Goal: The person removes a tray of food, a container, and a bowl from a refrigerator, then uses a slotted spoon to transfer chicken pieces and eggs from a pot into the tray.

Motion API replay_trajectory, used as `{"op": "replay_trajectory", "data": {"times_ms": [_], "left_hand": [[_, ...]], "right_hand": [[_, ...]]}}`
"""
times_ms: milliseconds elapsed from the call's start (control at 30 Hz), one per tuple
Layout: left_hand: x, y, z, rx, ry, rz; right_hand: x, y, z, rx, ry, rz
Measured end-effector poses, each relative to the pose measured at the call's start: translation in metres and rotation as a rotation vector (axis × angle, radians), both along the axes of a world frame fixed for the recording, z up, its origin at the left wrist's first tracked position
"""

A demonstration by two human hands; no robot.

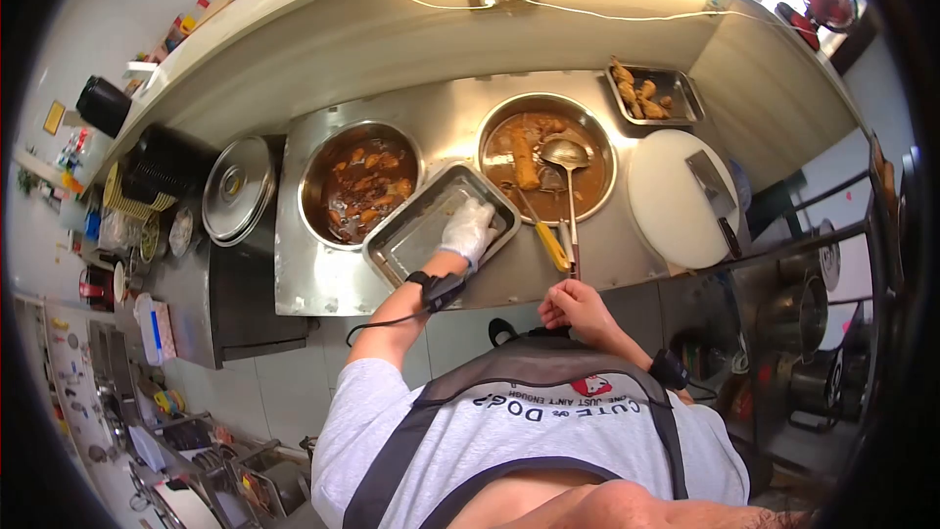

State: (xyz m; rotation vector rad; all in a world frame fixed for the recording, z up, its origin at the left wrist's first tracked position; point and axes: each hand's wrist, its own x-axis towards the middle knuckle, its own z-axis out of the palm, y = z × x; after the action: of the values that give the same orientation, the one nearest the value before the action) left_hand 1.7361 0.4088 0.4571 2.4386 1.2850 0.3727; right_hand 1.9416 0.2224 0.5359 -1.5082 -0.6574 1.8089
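My left hand [470, 232], in a pale glove, lies inside a rectangular metal tray [406, 220], its fingers stretched towards the far right side. Wet residue shows on the tray bottom. Bare and loosely closed, my right hand [578, 309] is at the counter's front edge, close to the handle end of a ladle [565, 154]. Its curled fingers hide whatever may be in them. The ladle's bowl sits in a round pot [609, 181] of brown broth, beside a long yellowish-brown piece of food [525, 159]. Tongs with yellow grips [551, 247] lean over the pot's front rim.
Left of the tray stands another pot [304, 191] with brown pieces in dark broth. A cleaver [710, 184] and a dark-handled knife [729, 237] lie on a round white board [671, 216]. Behind is a small tray [697, 110] of drumsticks. A lidded pot [238, 191] stands far left.
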Motion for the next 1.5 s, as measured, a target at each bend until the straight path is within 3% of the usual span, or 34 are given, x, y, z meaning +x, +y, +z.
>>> {"op": "replay_trajectory", "data": {"times_ms": [100,167,233,300,333,400,433,500,567,633,667,700,767,800,833,900,967,1033,1100,1167,1200,1267,1400,1500], "left_hand": [[0.012,-0.01,-0.019,0.049,0.009,0.024],[0.014,-0.013,-0.02,0.046,0.031,0.046],[0.019,-0.011,-0.019,0.062,-0.011,0.014],[0.025,-0.01,-0.016,0.052,0.005,0.061],[0.027,-0.01,-0.015,0.036,0.023,0.103],[0.026,-0.002,-0.03,-0.018,-0.042,0.117],[0.026,0.003,-0.041,-0.073,-0.106,0.132],[0.024,0.015,-0.062,-0.06,-0.144,0.159],[0.017,0.025,-0.06,-0.046,-0.18,0.218],[0.007,0.032,-0.049,-0.807,-0.666,0.498],[-0.009,0.051,-0.091,-0.774,-0.735,0.346],[-0.02,0.051,-0.084,-0.769,-0.741,0.369],[-0.03,0.044,-0.036,-1.306,-1.396,0.32],[-0.031,0.036,-0.001,-1.362,-1.461,0.492],[-0.041,0.047,-0.013,-1.387,-1.534,0.448],[-0.066,0.065,-0.016,-1.307,-1.639,0.482],[-0.09,0.078,0.0,-1.236,-1.783,0.65],[-0.117,0.103,-0.028,-0.932,-1.738,0.874],[-0.132,0.11,-0.026,-0.829,-1.609,1.184],[-0.161,0.117,-0.044,-0.765,-0.903,0.964],[-0.168,0.116,-0.048,-0.755,-0.893,0.977],[-0.164,0.099,-0.018,-0.285,0.254,0.652],[-0.186,0.122,-0.051,-0.328,0.396,0.619],[-0.188,0.127,-0.044,-0.458,0.103,0.628]], "right_hand": [[0.014,0.004,-0.004,0.083,-0.027,-0.081],[0.019,0.015,-0.003,0.272,-0.283,-0.13],[0.026,0.033,-0.003,0.216,-0.403,-0.087],[0.03,0.058,-0.03,0.715,-0.918,-0.088],[0.033,0.072,-0.045,0.717,-0.919,-0.088],[0.037,0.101,-0.073,0.851,-1.16,0.041],[0.039,0.111,-0.081,0.854,-1.161,0.041],[0.043,0.125,-0.091,0.559,-1.482,0.596],[0.042,0.128,-0.071,0.458,-1.462,0.637],[0.037,0.133,-0.066,0.371,-1.427,0.704],[0.04,0.133,-0.07,0.282,-1.423,0.753],[0.043,0.132,-0.071,0.187,-1.425,0.796],[0.045,0.13,-0.069,0.176,-1.432,0.78],[0.048,0.129,-0.065,0.151,-1.438,0.751],[0.052,0.128,-0.06,0.157,-1.44,0.761],[0.063,0.124,-0.048,0.155,-1.296,0.567],[0.077,0.114,-0.041,0.171,-1.262,0.588],[0.097,0.1,-0.048,0.301,-1.242,0.565],[0.104,0.082,-0.041,0.352,-1.18,0.501],[0.107,0.071,-0.03,0.389,-1.02,0.398],[0.109,0.067,-0.025,0.404,-0.874,0.279],[0.113,0.063,-0.024,0.401,-0.78,0.228],[0.116,0.06,-0.03,0.47,-0.613,0.12],[0.105,0.065,-0.002,0.457,-0.604,0.06]]}}
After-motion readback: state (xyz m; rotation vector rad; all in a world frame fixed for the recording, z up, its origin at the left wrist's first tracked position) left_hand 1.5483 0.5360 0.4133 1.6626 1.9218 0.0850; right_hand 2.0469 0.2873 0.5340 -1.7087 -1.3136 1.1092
